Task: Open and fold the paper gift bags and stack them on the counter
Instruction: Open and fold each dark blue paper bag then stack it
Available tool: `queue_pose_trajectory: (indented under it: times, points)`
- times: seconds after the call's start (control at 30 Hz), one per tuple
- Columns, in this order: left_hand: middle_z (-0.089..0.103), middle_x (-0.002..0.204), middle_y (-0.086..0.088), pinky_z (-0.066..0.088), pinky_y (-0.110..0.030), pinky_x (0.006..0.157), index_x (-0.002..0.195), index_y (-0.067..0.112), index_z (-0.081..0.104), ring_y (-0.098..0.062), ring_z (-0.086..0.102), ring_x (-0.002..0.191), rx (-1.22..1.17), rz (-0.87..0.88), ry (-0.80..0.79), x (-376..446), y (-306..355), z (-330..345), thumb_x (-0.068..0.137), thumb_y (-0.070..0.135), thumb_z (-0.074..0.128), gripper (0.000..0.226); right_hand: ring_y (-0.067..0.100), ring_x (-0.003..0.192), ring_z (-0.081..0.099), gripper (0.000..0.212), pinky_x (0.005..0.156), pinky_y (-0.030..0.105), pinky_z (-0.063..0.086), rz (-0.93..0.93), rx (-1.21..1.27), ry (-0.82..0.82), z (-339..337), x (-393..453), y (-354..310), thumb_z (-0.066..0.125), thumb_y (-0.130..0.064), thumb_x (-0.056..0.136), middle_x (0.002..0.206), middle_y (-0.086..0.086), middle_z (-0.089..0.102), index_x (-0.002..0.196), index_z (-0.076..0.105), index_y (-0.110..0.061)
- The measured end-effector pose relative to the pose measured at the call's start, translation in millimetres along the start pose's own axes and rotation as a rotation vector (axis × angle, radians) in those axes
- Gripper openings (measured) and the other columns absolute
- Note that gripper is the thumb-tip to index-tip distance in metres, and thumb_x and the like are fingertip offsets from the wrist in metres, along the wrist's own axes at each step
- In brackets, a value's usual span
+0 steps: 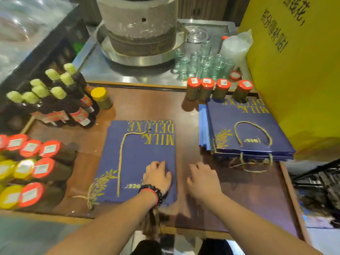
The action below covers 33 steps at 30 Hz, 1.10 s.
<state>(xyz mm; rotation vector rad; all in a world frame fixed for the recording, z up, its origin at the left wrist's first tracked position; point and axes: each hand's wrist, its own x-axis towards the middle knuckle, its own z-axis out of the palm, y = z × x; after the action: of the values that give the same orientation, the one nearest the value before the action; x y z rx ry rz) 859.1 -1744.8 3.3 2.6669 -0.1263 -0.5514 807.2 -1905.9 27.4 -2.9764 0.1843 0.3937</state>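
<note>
The gift bag (139, 159) is lying flat near the counter's (239, 196) front edge; we are pressing it with our left hand (158, 176), fingers curled. Our right hand (202, 179) is hovering loosely, holding nothing. Uneven pressing is risking a crooked crease.

Dark bottles (60, 100), red-cap jars (217, 89), stone mill (139, 24) w/ glasses (202, 63).

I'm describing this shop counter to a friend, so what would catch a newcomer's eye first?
Probably the dark blue gift bag lying flat mid-counter, with the left hand resting on it. Right of it sits a stack of matching bags. Behind stands a big stone mill beside clear glass bottles.
</note>
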Motion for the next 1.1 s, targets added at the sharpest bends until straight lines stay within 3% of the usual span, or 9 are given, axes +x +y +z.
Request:
queue_pose_trajectory:
  times: [0.13,0.27,0.37,0.6,0.7,0.8,0.9,1.03,1.1]
  points:
    - [0.039,0.137,-0.001,0.034,-0.040,0.101,0.135,0.026,0.044,-0.027,0.032,0.128,0.171,0.003,0.026,-13.8,-85.9,-24.2,0.092,0.037,0.048,0.045,0.033,0.109,0.053,0.037,0.083,0.040,0.043,0.048,0.050,-0.143,28.3,-2.7,-65.4,0.046,-0.033,0.089,0.120,0.007,0.053,0.124,0.048,-0.022]
    - [0.035,0.144,-0.004,0.028,-0.043,0.105,0.137,0.029,0.045,-0.032,0.028,0.131,0.180,-0.128,0.063,-26.1,-152.3,-45.6,0.082,0.036,0.051,0.055,0.035,0.119,0.047,0.058,0.091,0.043,0.045,0.172,0.166,-0.294,43.0,-2.0,-99.0,0.043,-0.038,0.095,0.139,0.011,0.037,0.147,0.023,-0.024]
    - [0.022,0.154,-0.006,0.027,-0.045,0.108,0.145,0.035,0.031,-0.032,0.020,0.138,0.141,-0.216,0.019,-31.1,-183.4,-56.2,0.085,0.043,0.053,0.064,0.038,0.122,0.045,0.059,0.093,0.045,0.045,0.304,0.296,-0.347,47.1,-0.1,-111.3,0.045,-0.039,0.094,0.148,0.013,0.026,0.147,0.021,-0.026]
    - [0.014,0.154,-0.014,0.029,-0.042,0.110,0.148,0.039,0.017,-0.036,0.020,0.139,0.072,-0.169,-0.113,-37.2,-193.5,-65.7,0.076,0.046,0.065,0.087,0.034,0.112,0.052,0.036,0.096,0.044,0.046,0.488,0.503,-0.207,35.1,1.7,-130.8,0.051,-0.031,0.091,0.130,0.011,0.044,0.126,0.045,-0.021]
    - [0.004,0.154,-0.015,0.030,-0.042,0.110,0.149,0.041,0.011,-0.037,0.015,0.139,0.150,-0.112,-0.140,-43.1,-194.3,-72.3,0.072,0.038,0.070,0.097,0.027,0.100,0.053,0.032,0.088,0.034,0.046,0.552,0.679,-0.104,23.7,2.3,-129.6,0.056,-0.022,0.091,0.129,0.010,0.043,0.123,0.049,-0.017]
    - [0.005,0.152,-0.016,0.030,-0.037,0.111,0.149,0.039,0.016,-0.038,0.019,0.136,0.125,-0.037,-0.159,-46.1,-198.6,-84.9,0.074,0.032,0.072,0.094,0.026,0.104,0.053,0.037,0.080,0.027,0.038,0.557,0.787,-0.067,11.0,-0.5,-121.5,0.057,-0.015,0.092,0.129,0.009,0.051,0.128,0.048,-0.015]
    - [0.009,0.150,-0.014,0.027,-0.027,0.112,0.146,0.030,0.033,-0.033,0.026,0.137,-0.056,0.013,-0.154,-49.8,-197.3,-100.3,0.071,0.024,0.079,0.088,0.023,0.108,0.054,0.041,0.080,0.024,0.036,0.552,0.862,-0.052,2.6,-7.4,-111.0,0.059,-0.010,0.091,0.129,0.006,0.056,0.130,0.050,-0.015]
    - [0.013,0.150,-0.011,0.022,-0.012,0.102,0.142,0.025,0.041,-0.022,0.033,0.134,-0.187,0.057,-0.167,-60.4,-183.1,-121.3,0.072,0.020,0.082,0.082,0.019,0.104,0.053,0.043,0.084,0.029,0.042,0.530,0.951,-0.006,-11.0,-17.9,-97.1,0.062,-0.007,0.090,0.124,0.004,0.056,0.130,0.048,-0.013]
    - [0.016,0.150,-0.010,0.022,-0.012,0.101,0.140,0.027,0.043,-0.020,0.036,0.130,-0.194,0.098,-0.136,-67.9,-174.4,-131.6,0.074,0.026,0.080,0.076,0.020,0.101,0.059,0.037,0.083,0.031,0.047,0.531,1.032,-0.019,-16.4,-24.1,-88.9,0.062,-0.002,0.089,0.117,0.002,0.061,0.121,0.051,-0.014]
